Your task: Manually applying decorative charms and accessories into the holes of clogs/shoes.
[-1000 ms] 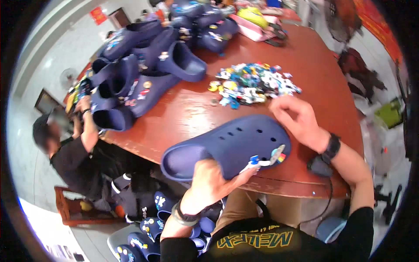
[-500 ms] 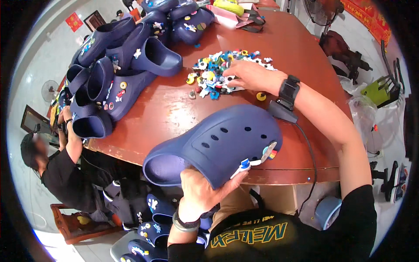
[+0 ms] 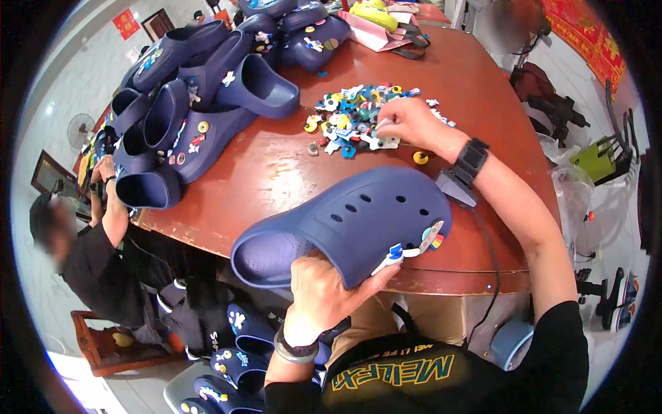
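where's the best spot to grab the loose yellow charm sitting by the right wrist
Pinch the yellow charm across its rim from straight above: it lies flat on the table, apart from the pile of charms, with bare wood around it and the right hand close by.

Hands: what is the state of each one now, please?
Left hand: closed on the navy-blue foam clog with holes.
Right hand: fingers pinching at the pile of small colourful charms; holding one cannot be told.

My left hand [image 3: 323, 298] grips a navy-blue clog [image 3: 348, 224] with bright multicoloured charms [image 3: 412, 246]; my right hand [image 3: 412, 123] touches rainbow-mixed charm pile [image 3: 355, 119] on reddish-brown table [image 3: 276, 172]
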The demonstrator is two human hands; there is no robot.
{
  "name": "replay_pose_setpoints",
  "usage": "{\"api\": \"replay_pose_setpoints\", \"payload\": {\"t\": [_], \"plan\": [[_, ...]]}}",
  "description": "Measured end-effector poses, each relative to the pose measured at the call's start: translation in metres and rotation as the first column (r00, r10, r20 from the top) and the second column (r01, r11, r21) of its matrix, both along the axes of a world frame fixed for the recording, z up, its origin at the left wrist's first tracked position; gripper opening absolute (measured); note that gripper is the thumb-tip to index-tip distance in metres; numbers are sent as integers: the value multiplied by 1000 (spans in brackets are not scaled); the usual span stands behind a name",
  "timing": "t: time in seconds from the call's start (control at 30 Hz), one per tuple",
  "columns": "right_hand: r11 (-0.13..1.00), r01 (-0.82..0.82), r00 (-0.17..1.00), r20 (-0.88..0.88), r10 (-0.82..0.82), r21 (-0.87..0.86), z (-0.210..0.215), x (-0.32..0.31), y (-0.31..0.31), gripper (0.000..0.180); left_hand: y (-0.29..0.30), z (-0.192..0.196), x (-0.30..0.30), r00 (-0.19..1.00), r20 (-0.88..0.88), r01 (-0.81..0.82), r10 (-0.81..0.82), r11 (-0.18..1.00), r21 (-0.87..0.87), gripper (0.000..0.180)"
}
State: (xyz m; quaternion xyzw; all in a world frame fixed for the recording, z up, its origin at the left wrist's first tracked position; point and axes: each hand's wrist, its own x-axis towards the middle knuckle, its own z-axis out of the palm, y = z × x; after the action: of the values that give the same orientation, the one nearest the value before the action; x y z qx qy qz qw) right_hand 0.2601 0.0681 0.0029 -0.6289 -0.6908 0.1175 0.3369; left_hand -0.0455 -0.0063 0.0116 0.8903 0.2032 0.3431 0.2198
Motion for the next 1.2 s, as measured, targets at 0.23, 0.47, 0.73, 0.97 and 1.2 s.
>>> {"api": "replay_pose_setpoints", "payload": {"t": [0.23,0.47,0.73,0.97,1.2], "plan": [[951,-291,880,-363,307,100,56,-58,-60,15,3,-2,1,1000,13,8,-8,1000,0,33],[793,-432,889,55,455,430,43,-104,-80,17,1,0,3,997,73,-18,13,997,71,30],[790,-508,857,300,420,344,47,-103,-82,14,8,2,4,999,38,-5,3,999,51,39],[840,-493,856,295,424,225,50,-97,-72,13,21,9,8,999,-37,19,-17,999,51,42],[878,-397,917,68,394,267,43,-99,-71,15,17,-7,7,997,40,-65,62,994,90,48]]}}
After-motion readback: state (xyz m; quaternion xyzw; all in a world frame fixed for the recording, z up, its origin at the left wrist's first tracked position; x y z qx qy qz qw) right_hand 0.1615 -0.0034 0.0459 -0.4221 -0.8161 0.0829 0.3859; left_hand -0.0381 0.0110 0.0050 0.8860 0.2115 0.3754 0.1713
